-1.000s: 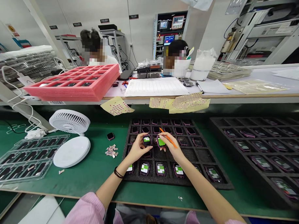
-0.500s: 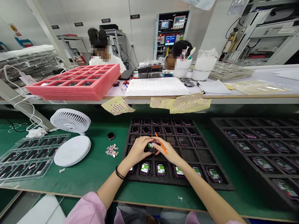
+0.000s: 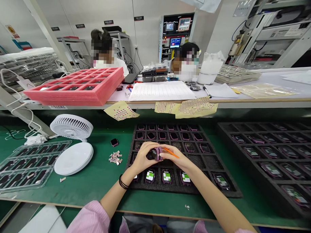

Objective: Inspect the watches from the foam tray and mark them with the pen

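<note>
Above the black foam tray (image 3: 153, 185), my left hand (image 3: 145, 155) is closed around a purple-framed smartwatch body (image 3: 158, 153), now turned edge-on. My right hand (image 3: 178, 159) pinches a thin orange stick-like tool (image 3: 171, 152), its fingertips at the watch's right edge. Whether those fingertips also grip the watch is hard to make out. Beneath my hands, the tray's pockets hold rows of similar watch bodies; those in the front row, such as this lit watch (image 3: 166, 176), show green and white screens. A single watch (image 3: 114, 142) lies on the green mat left of the tray.
Small pinkish scraps (image 3: 115, 158) lie on the mat. Left are a white fan (image 3: 73, 161) and a clear plastic tray (image 3: 44, 184) of dark parts. A second foam tray (image 3: 248, 167) sits at right. A pink foam tray (image 3: 95, 97) rests on the shelf; two people sit behind it.
The watch has been tilted from screen up to edge-on in my fingers. The orange tool has swung to a flatter angle in my right hand.
</note>
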`<action>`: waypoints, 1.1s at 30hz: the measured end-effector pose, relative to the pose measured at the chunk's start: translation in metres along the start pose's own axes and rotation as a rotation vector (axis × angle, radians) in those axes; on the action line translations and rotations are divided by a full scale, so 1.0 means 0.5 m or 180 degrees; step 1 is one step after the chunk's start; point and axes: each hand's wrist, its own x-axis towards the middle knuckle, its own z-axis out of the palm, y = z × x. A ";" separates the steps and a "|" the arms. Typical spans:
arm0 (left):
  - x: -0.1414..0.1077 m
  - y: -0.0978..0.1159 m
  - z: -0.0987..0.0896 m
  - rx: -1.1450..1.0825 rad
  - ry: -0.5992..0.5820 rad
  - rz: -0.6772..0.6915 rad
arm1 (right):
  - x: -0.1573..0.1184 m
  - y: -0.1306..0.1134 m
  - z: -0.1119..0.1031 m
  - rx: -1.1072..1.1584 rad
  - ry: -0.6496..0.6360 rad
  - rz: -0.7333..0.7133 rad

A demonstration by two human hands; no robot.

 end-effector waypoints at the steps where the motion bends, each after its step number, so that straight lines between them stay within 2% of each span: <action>1: -0.001 -0.001 0.001 -0.0012 -0.0022 0.0009 | 0.001 0.003 -0.001 -0.0012 -0.0016 -0.0050; 6: -0.003 -0.004 0.001 0.0049 -0.0151 0.0018 | 0.004 0.011 -0.002 0.0018 -0.0034 -0.0085; 12: -0.004 -0.005 0.004 0.0047 -0.0120 0.0100 | 0.002 0.007 0.008 0.0116 -0.0043 0.0030; 19: -0.011 -0.010 0.012 0.0107 -0.0172 0.0332 | -0.006 0.000 0.019 -0.0113 0.0029 -0.0016; 23: -0.009 -0.010 0.009 0.0103 -0.0155 0.0282 | -0.005 -0.003 0.024 -0.0215 0.0047 -0.0080; 25: -0.008 -0.008 0.006 0.0122 -0.0131 0.0192 | -0.001 -0.001 0.024 -0.0297 0.0140 -0.0193; 27: -0.007 -0.009 0.004 0.0189 -0.0085 0.0072 | 0.003 0.002 0.019 -0.0337 0.0411 -0.0429; 30: -0.007 -0.013 0.001 0.0243 -0.0012 -0.0123 | 0.005 0.003 0.008 -0.0185 0.0862 -0.0948; 33: -0.009 -0.020 0.002 0.0160 -0.0031 -0.0334 | -0.003 0.003 0.001 -0.0077 0.1052 -0.1427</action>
